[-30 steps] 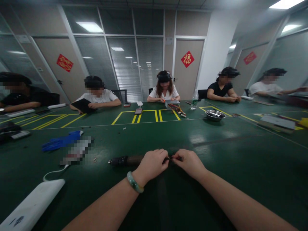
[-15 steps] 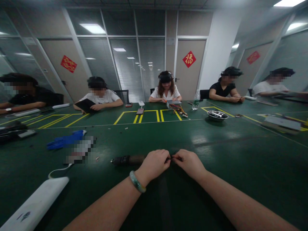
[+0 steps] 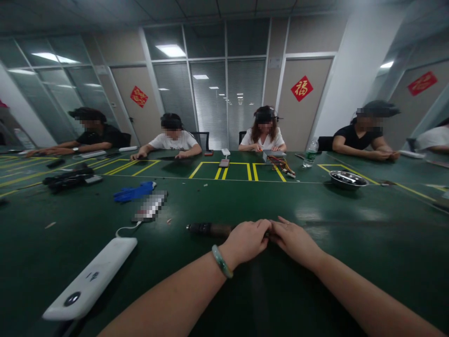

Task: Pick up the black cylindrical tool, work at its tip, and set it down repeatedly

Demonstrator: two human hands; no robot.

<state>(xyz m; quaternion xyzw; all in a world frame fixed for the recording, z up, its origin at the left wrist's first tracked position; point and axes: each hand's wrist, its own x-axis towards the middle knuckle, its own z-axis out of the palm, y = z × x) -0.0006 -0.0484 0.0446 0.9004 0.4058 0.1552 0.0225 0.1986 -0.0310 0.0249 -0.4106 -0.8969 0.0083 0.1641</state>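
A dark cylindrical tool (image 3: 210, 230), which looks like an electric screwdriver, lies on its side on the green table (image 3: 224, 201), its small metal tip to the left. My left hand (image 3: 247, 238), with a jade bangle (image 3: 221, 262) on the wrist, is closed around the tool's right end. Against its fingertips rests my right hand (image 3: 296, 241), fingers bent inward and one partly raised. What lies between the meeting fingertips is hidden.
To the left lie a white power bank (image 3: 94, 276), a blurred phone (image 3: 150, 206) and a blue glove (image 3: 135, 192). Farther off stand a steel bowl (image 3: 348, 179), a water bottle (image 3: 310, 153) and a grey box with wires (image 3: 275, 157). Several people sit across the table.
The view has turned left, so everything appears farther right. My right hand has come up against the left, its fingers less pinched. The tool still lies under my left hand.
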